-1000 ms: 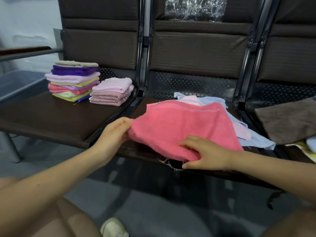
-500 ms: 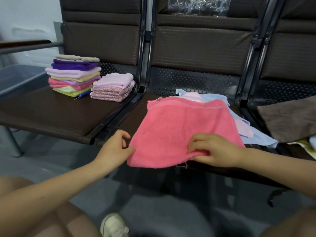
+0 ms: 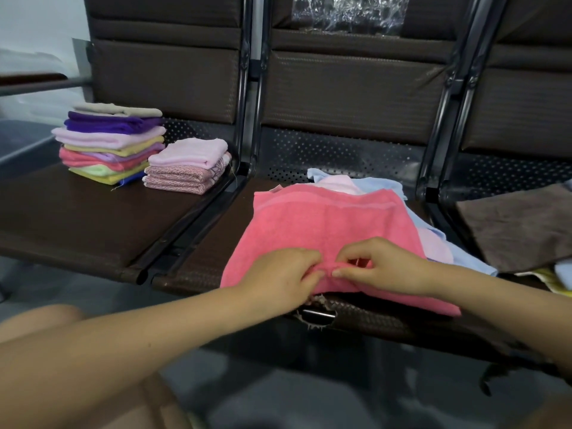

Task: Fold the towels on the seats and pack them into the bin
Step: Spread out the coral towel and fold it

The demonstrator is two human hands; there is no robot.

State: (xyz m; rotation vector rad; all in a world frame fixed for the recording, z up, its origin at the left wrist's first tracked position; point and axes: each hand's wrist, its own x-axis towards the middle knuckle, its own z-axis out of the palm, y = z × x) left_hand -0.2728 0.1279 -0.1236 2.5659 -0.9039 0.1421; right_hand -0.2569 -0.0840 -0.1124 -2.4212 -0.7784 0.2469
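A pink towel point(image 3: 325, 224) lies spread on the middle seat point(image 3: 213, 243), its near edge hanging over the seat front. My left hand point(image 3: 281, 277) and my right hand point(image 3: 380, 267) meet at the middle of that near edge, both pinching the cloth. Under it lie a light blue towel point(image 3: 380, 187) and a pale pink towel point(image 3: 436, 249). On the left seat stand a tall stack of folded towels point(image 3: 108, 147) and a smaller folded stack point(image 3: 188, 165). No bin is in view.
A brown towel point(image 3: 520, 227) covers the right seat, with yellow and pale blue cloth point(image 3: 557, 277) at its near edge. The seat backs rise behind. A torn spot point(image 3: 315, 314) shows on the middle seat's front edge. Grey floor lies below.
My hands were apart at the towel's left corner and near edge; both have slid together to the middle of the near edge. The towel now lies flatter.
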